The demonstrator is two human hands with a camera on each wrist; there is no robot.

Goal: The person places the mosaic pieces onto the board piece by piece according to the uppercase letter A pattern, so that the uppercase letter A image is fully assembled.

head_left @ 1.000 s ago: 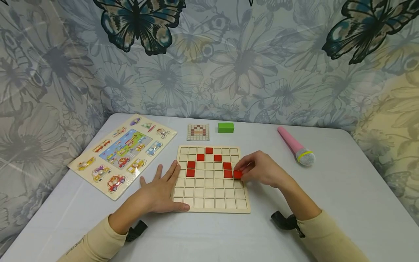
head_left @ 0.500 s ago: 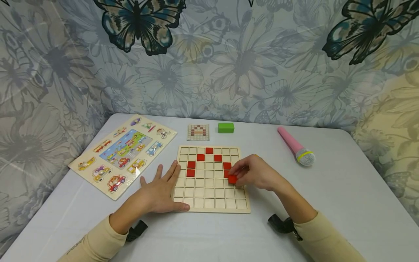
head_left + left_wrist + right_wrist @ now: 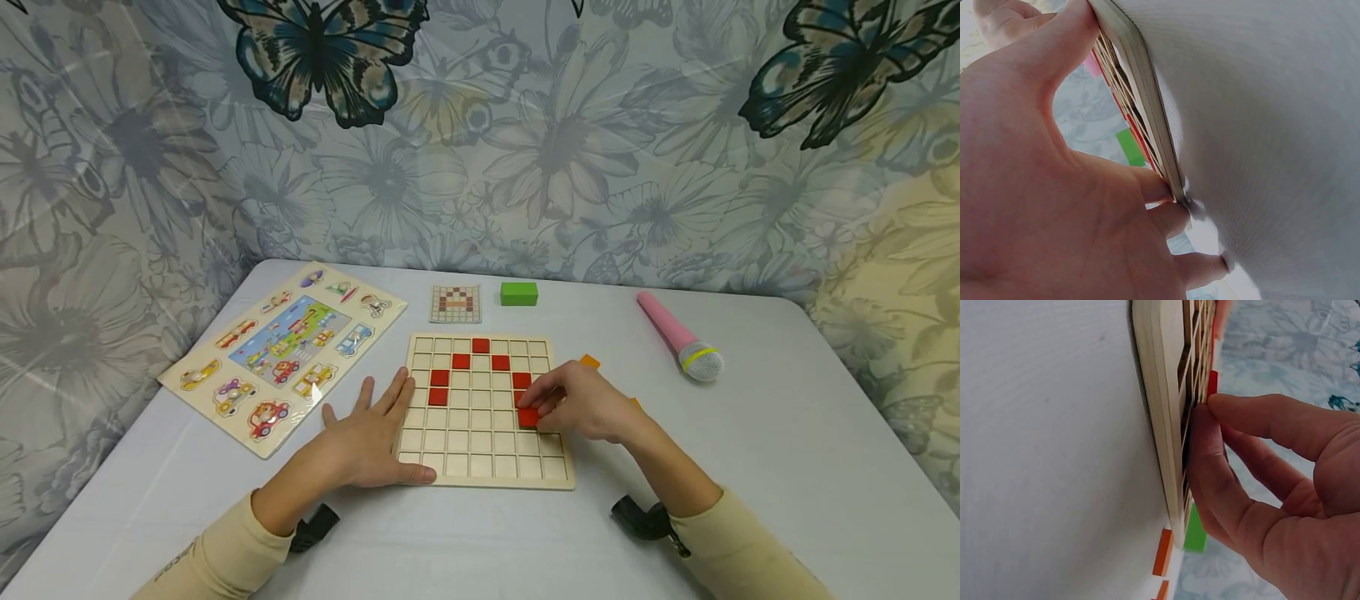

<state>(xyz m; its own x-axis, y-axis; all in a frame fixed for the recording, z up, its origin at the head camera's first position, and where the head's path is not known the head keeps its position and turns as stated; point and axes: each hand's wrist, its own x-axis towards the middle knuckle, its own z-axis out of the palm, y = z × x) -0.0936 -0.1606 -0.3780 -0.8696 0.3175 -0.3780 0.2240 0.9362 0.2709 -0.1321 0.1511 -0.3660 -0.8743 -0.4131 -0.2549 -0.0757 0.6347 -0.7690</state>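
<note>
A: What are the hands doing?

B: The right hand pinches a red tile between thumb and fingers. The left hand holds nothing: its fingers are spread along the left edge of the grid board, its thumb on the near-left corner.

A: Where is that tile, exactly?

B: At the right hand's fingertips, over the board's right part, just nearer the person than two red tiles in the same column. The right hand is the nearer one; the left is across the board. The tile looks square, so I see no long axis. Whether it sits down in its cell, I can't tell.

A: And around them?

B: Orange pieces lie just right of the board, partly hidden by the right hand. Beyond the far edge are a pattern card and a green block.

A: Farther out?

B: A picture puzzle lies slantwise at left on the white surface, a pink microphone at right.
</note>
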